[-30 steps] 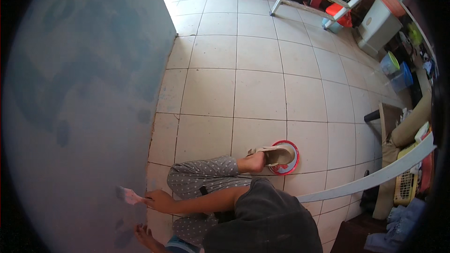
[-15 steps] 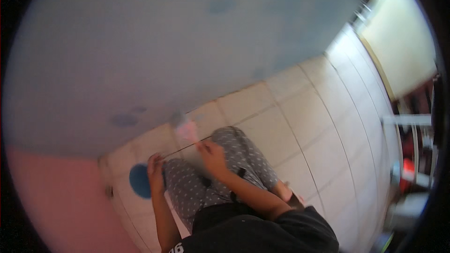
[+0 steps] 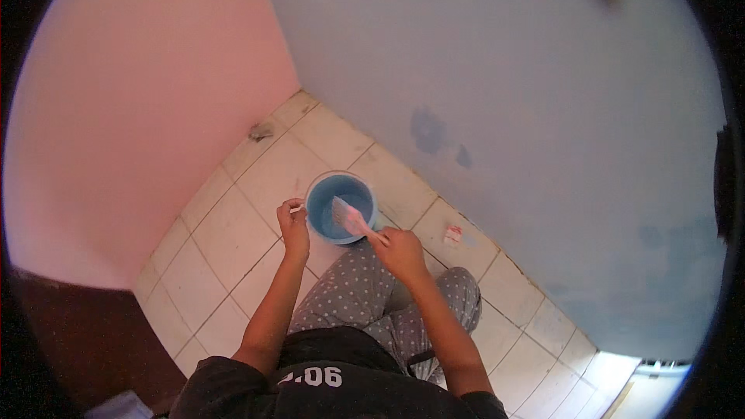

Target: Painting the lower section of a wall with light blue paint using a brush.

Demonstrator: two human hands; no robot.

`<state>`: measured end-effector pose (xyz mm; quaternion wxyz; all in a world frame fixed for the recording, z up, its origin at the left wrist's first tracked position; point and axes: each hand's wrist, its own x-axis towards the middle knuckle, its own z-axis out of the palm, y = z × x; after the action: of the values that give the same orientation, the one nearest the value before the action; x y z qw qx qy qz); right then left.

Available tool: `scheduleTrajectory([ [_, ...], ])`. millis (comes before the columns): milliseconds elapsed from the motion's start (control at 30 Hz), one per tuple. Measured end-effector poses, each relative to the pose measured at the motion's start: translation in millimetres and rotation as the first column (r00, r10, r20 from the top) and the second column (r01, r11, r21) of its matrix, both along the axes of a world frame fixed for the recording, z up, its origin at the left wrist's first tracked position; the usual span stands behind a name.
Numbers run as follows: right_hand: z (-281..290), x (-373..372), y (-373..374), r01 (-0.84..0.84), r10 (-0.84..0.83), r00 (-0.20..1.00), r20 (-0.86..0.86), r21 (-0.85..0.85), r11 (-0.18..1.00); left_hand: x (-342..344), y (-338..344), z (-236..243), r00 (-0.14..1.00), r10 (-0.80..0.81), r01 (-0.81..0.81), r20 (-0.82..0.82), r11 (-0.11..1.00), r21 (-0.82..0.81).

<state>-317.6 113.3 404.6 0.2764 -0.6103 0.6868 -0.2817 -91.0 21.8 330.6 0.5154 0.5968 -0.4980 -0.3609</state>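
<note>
A blue bucket (image 3: 320, 226) with bluish paint inside stands on the tiled floor in front of my knees. My right hand (image 3: 401, 252) grips a wide paintbrush (image 3: 355, 220) by its handle. The brush is pinkish near the handle, and its grey-blue bristles hang over the bucket's opening, tilted to the left. At the bucket's left rim, my left hand (image 3: 293, 226) is closed, fingers curled around a small white piece. Whether that piece is the bucket's handle I cannot tell.
A blue-grey wall (image 3: 528, 109) with darker blue patches meets a pink wall (image 3: 171, 93) in a corner ahead. A small red-and-white packet (image 3: 453, 235) lies on the floor to the right. Near the pink wall sits a greyish scrap (image 3: 261, 132). A dark brown surface (image 3: 85, 334) is at the lower left.
My view has swung left toward the corner, bringing the bucket to the middle. The brush, earlier near the blue-grey wall's base, is now over the bucket. My left hand stays beside the bucket.
</note>
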Motion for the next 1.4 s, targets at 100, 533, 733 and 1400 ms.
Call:
scheduleTrajectory([
  [100,-12,32,-62,-0.157,0.177,0.976,-0.129,0.146,0.977,29,-8,-26,0.995,0.091,-0.095,0.05,0.992,0.086],
  [533,-107,99,-137,-0.316,0.314,0.947,0.071,0.39,0.865,38,-5,-16,0.986,0.08,-0.018,-0.143,0.92,0.392],
  [733,-71,46,-147,-0.624,0.583,0.779,0.232,0.384,0.681,32,-8,-15,0.995,0.064,-0.033,-0.078,0.937,0.348],
  [1400,11,-128,210,0.19,-0.085,0.078,0.993,0.069,0.979,-117,49,17,0.843,-0.516,0.531,-0.152,0.843,0.082],
])
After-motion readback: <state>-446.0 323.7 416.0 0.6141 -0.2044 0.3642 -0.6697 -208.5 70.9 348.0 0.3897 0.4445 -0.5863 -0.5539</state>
